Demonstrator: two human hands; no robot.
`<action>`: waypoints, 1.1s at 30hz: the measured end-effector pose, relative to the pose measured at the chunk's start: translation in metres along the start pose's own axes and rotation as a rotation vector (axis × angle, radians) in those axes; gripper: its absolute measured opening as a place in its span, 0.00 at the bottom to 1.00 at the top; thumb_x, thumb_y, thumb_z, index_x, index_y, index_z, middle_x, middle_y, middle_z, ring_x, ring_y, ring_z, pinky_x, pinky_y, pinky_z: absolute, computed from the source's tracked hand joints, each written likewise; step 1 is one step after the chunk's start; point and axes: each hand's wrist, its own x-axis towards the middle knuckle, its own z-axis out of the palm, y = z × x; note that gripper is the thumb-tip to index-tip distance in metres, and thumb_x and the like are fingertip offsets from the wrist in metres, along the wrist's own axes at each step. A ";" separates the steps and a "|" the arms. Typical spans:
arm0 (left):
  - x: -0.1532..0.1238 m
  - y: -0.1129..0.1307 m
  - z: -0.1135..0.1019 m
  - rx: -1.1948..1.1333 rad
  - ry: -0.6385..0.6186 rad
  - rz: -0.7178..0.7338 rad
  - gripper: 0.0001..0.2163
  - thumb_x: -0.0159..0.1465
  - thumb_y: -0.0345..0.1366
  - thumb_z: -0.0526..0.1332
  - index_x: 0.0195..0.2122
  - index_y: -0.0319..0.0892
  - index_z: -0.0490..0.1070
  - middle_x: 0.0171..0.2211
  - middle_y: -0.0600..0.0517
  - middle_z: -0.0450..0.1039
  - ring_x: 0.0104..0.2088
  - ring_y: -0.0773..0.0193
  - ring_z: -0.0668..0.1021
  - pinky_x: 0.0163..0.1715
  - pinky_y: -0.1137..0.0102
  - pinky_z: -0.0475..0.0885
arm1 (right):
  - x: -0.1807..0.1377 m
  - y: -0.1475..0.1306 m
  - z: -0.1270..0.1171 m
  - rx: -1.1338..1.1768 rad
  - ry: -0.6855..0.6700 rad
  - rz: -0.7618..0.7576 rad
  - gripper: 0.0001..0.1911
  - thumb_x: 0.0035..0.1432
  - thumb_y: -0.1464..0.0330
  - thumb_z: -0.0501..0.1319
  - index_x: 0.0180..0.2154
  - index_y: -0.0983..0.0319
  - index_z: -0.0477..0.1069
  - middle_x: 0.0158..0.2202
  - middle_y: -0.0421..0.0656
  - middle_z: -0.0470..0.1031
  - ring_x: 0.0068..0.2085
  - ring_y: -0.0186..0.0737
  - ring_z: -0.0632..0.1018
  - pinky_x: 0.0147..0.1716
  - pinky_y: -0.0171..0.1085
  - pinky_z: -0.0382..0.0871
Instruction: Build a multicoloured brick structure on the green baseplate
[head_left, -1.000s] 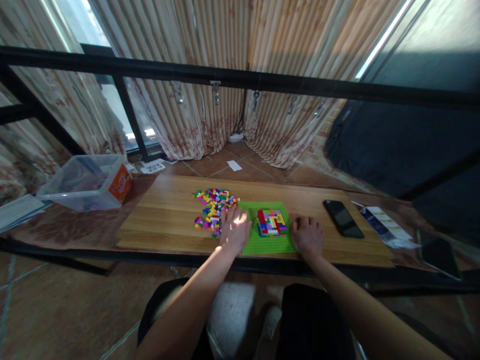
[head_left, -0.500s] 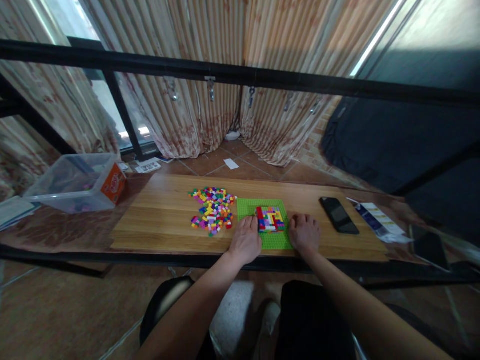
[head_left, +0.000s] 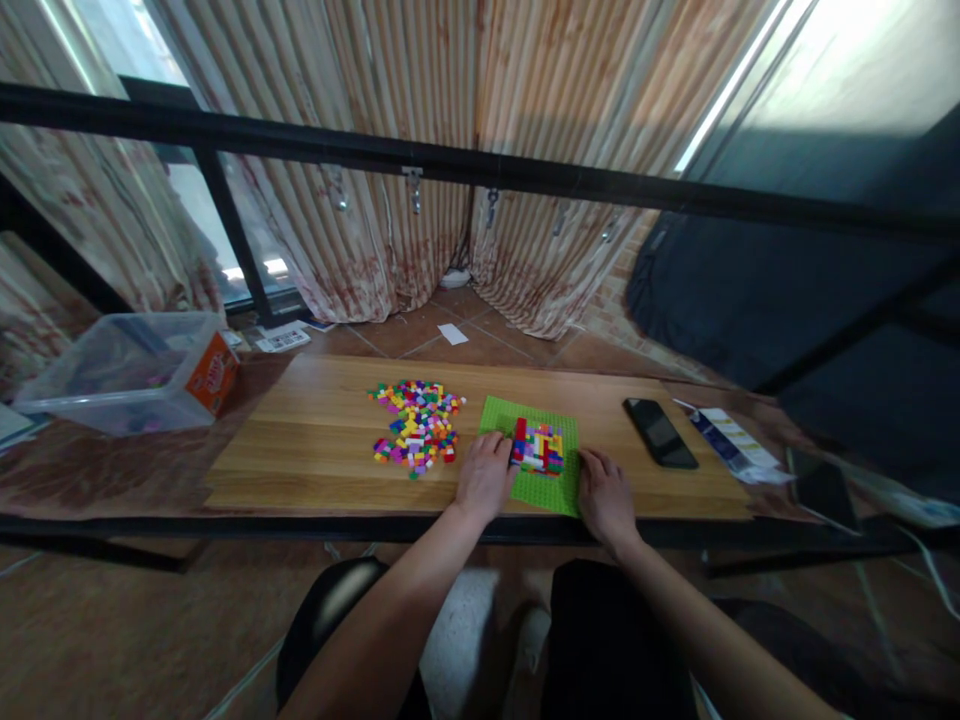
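A green baseplate (head_left: 559, 415) lies on the wooden board (head_left: 315, 440), turned at a slight angle. A block of mixed-colour bricks (head_left: 538, 447) is built on it. My left hand (head_left: 486, 477) rests on the plate's left edge, its fingers curled against the brick block. My right hand (head_left: 604, 492) is on the plate's right front corner with its fingers pressed on the plate's edge. A pile of loose small bricks (head_left: 416, 424) in several colours lies to the left of the plate.
A black phone (head_left: 659, 431) lies on the board to the right, with a paper leaflet (head_left: 733, 444) beyond it and a dark tablet (head_left: 822, 487) further right. A clear plastic bin (head_left: 124, 369) stands at the far left. A black rail (head_left: 480, 170) crosses above the board.
My left hand moved from the loose pile to the plate's left edge. My right hand shifted to the plate's right corner, and the plate turned to a slight angle.
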 end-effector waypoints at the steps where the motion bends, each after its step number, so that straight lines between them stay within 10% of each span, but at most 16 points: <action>1: 0.000 0.002 0.000 0.006 0.014 -0.015 0.13 0.63 0.34 0.60 0.49 0.41 0.70 0.53 0.44 0.70 0.54 0.54 0.70 0.57 0.59 0.66 | -0.007 -0.001 -0.002 0.009 0.001 -0.009 0.20 0.65 0.71 0.47 0.54 0.64 0.67 0.55 0.51 0.70 0.55 0.48 0.68 0.56 0.46 0.60; 10: -0.002 0.014 0.002 -0.094 -0.035 -0.140 0.14 0.62 0.27 0.54 0.49 0.42 0.69 0.45 0.45 0.73 0.47 0.57 0.76 0.48 0.65 0.71 | -0.052 -0.016 -0.017 0.078 0.043 -0.081 0.19 0.65 0.71 0.48 0.52 0.63 0.70 0.53 0.52 0.72 0.54 0.47 0.71 0.56 0.48 0.65; 24: -0.007 0.018 0.009 -0.239 0.027 -0.123 0.44 0.53 0.46 0.68 0.67 0.37 0.49 0.59 0.39 0.65 0.59 0.46 0.68 0.61 0.56 0.60 | -0.089 -0.063 -0.022 0.209 0.083 -0.107 0.21 0.60 0.70 0.55 0.55 0.67 0.68 0.53 0.55 0.70 0.55 0.53 0.69 0.55 0.54 0.67; 33: 0.000 0.014 0.008 -0.306 0.005 -0.107 0.43 0.53 0.38 0.65 0.68 0.39 0.45 0.61 0.38 0.64 0.61 0.47 0.67 0.62 0.54 0.59 | -0.059 -0.063 -0.056 0.460 -0.069 -0.065 0.14 0.62 0.67 0.52 0.43 0.60 0.74 0.46 0.49 0.76 0.44 0.45 0.78 0.47 0.46 0.74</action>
